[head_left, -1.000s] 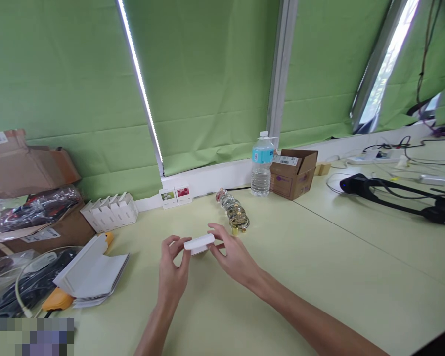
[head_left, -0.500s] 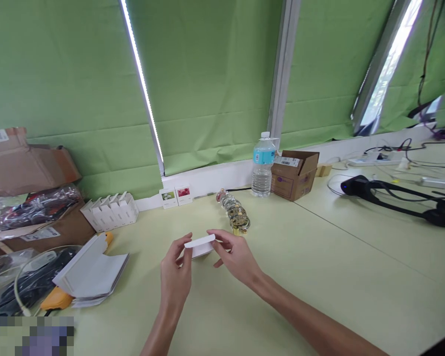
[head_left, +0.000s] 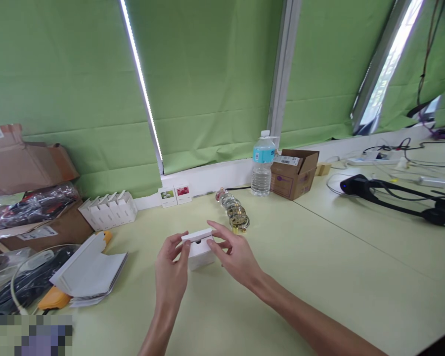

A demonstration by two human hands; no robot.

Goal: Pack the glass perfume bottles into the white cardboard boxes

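Between my two hands is a small white box (head_left: 200,258), its top flap raised a little above a dark notch in the front wall. My left hand (head_left: 171,262) grips the box's left side, thumb at the upper corner. On the other side, my right hand (head_left: 234,251) has its thumb against the upper right corner, and its index finger reaches over the flap. Just beyond the right hand lies a row of shiny metallic ring-shaped pieces (head_left: 237,213). Whether anything is inside the box is hidden.
Several white boxes (head_left: 109,210) and two small picture boxes (head_left: 175,195) stand along the wall. Folded white card sheets (head_left: 96,277) lie left. A water bottle (head_left: 261,170), an open brown carton (head_left: 291,180) and a black headset (head_left: 393,198) are to the right.
The white box has tipped, so its front wall and notch now show below the flap. My hands have shifted slightly left with it, and the right index finger is raised higher.
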